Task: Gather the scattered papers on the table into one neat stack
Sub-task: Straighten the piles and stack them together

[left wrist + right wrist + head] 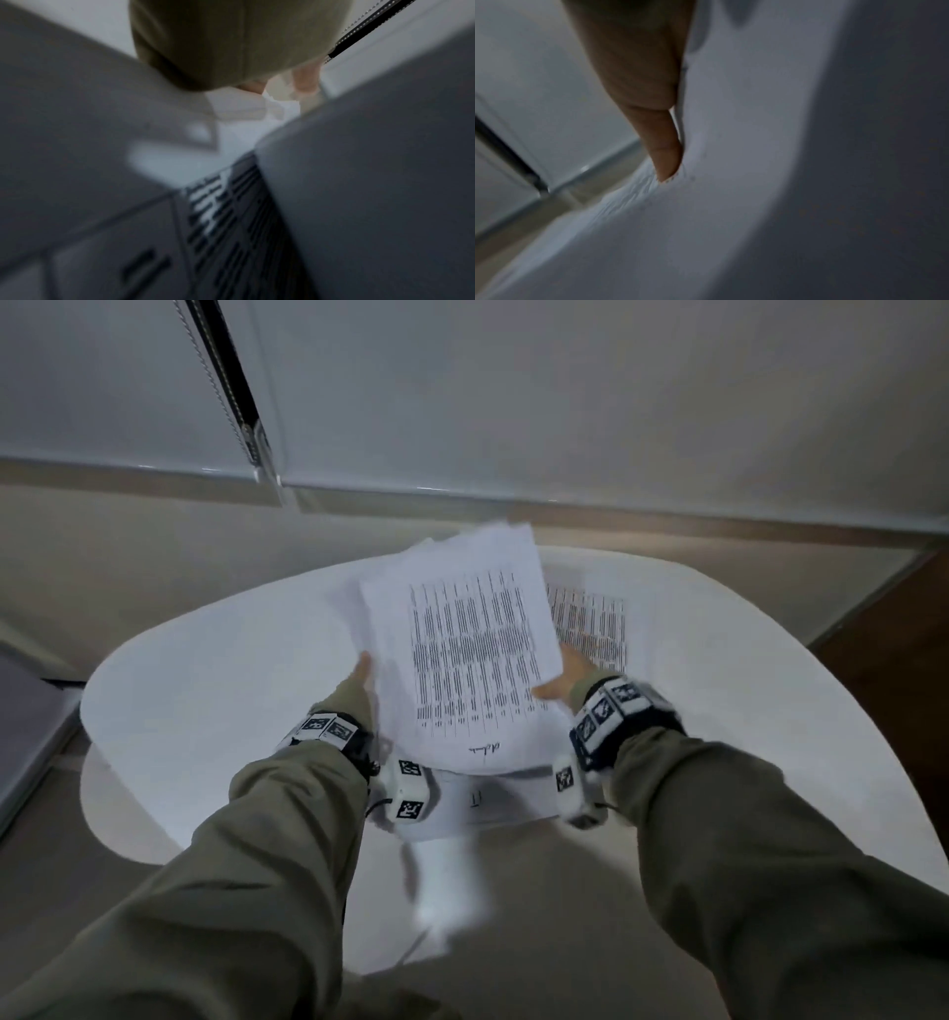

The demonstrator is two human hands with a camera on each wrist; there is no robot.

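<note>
A bundle of white printed papers (462, 649) is lifted and tilted above the round white table (205, 685). My left hand (359, 680) grips its left edge and my right hand (562, 683) grips its right edge, thumbs in front and fingers hidden behind. The sheets are fanned unevenly at the top. In the right wrist view a finger (664, 142) lies flat along the papers (744, 142). The left wrist view is blurred, with a printed sheet (226, 213) below the sleeve. One printed sheet (590, 618) lies on the table behind my right hand. Another sheet (493, 806) lies under my wrists.
A blurred white shape (447, 880) hangs below the table's front edge. Roller blinds with a bead chain (215, 377) and a sill (667, 526) stand behind the table. A grey surface (25, 737) lies to the left, dark wooden floor (898, 649) to the right.
</note>
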